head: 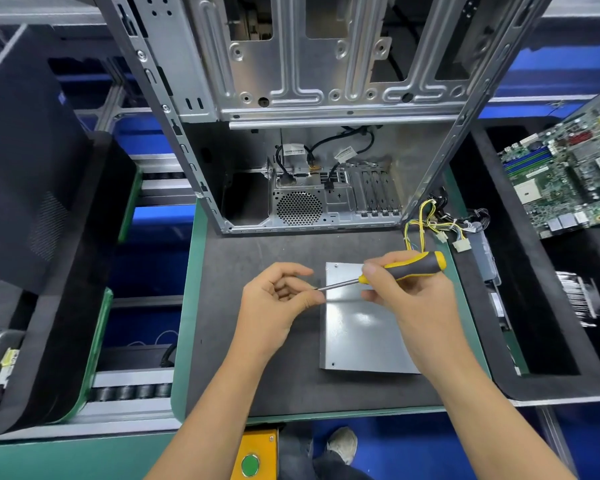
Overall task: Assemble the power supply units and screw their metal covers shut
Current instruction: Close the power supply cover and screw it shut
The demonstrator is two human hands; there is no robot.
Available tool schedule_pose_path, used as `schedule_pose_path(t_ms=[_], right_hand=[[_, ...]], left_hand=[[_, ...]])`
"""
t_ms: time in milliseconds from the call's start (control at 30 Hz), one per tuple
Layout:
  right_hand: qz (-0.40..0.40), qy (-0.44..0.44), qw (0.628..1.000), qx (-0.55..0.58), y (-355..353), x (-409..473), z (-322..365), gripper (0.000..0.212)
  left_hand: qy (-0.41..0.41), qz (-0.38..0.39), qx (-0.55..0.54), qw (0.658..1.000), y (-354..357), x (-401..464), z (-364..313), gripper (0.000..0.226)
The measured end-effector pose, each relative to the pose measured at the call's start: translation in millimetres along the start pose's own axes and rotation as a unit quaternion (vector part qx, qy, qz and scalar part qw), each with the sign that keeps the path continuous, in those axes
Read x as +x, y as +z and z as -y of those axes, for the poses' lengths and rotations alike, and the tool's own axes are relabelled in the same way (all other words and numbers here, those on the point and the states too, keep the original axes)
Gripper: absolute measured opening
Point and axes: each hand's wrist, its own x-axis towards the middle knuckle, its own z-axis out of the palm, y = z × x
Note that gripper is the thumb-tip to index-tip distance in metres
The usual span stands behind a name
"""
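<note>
A grey metal power supply unit (361,327) lies flat on the dark foam mat (257,368), its cover facing up. Its yellow and black cable bundle (433,225) trails off behind it to the right. My right hand (409,299) grips a yellow and black screwdriver (406,266) above the unit's far left corner, with the shaft pointing left. My left hand (278,303) hovers just left of the unit, its curled fingers pinched at the screwdriver's tip. Whatever sits between those fingertips is too small to make out.
An open silver computer case (312,98) stands upright right behind the mat. A green motherboard (561,174) and a heatsink (581,299) rest in the black tray on the right. A black case panel (25,161) leans at the left. A yellow box with a green button (253,459) sits below the table edge.
</note>
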Motion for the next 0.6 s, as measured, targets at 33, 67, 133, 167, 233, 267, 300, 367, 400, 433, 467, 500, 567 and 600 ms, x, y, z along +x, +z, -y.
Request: schedule_pose_path(t_ms=[33,67,133,167,233,267,300,367,400,433,467,500,567,600], right_hand=[[0.007,0.013,1.000,0.021,2,0,1,0.010],[0.013,0.025,0.999,0.039,3,0,2,0.011],[0.022,0.041,0.997,0.057,5,0,6,0.012],[0.024,0.044,0.997,0.059,5,0,7,0.013],[0.024,0.047,0.996,0.068,5,0,7,0.010],[0.017,0.051,0.996,0.074,6,0,7,0.009],[0.005,0.052,0.996,0.078,6,0,4,0.015],[-0.012,0.051,0.996,0.079,7,1,0,0.030],[-0.019,0.048,0.996,0.076,8,1,-2,0.033],[-0.021,0.045,0.996,0.073,8,1,-5,0.033],[-0.021,0.043,0.997,0.068,8,1,-6,0.031],[-0.024,0.040,0.997,0.062,8,2,-7,0.030],[-0.033,0.029,0.998,0.050,7,5,-8,0.026],[-0.041,0.022,0.998,0.047,7,7,-8,0.025]], left_hand=[[0.009,-0.002,0.009,1.000,1,-2,-2,0.038],[0.023,-0.005,0.021,1.000,2,-3,-4,0.040],[0.063,-0.011,0.058,0.996,4,-7,-7,0.043],[0.090,-0.015,0.081,0.993,5,-9,-9,0.043],[0.139,-0.022,0.113,0.984,7,-12,-11,0.040],[0.156,-0.022,0.123,0.980,8,-13,-11,0.038],[0.166,-0.021,0.128,0.978,9,-14,-11,0.036],[0.162,-0.018,0.122,0.979,11,-16,-10,0.039],[0.154,-0.012,0.113,0.981,11,-16,-8,0.043],[0.145,-0.003,0.106,0.984,12,-16,-6,0.048],[0.138,0.010,0.100,0.985,11,-16,-3,0.053],[0.133,0.024,0.098,0.986,11,-16,0,0.057],[0.126,0.040,0.111,0.985,9,-14,6,0.065],[0.121,0.036,0.124,0.984,8,-12,8,0.069]])
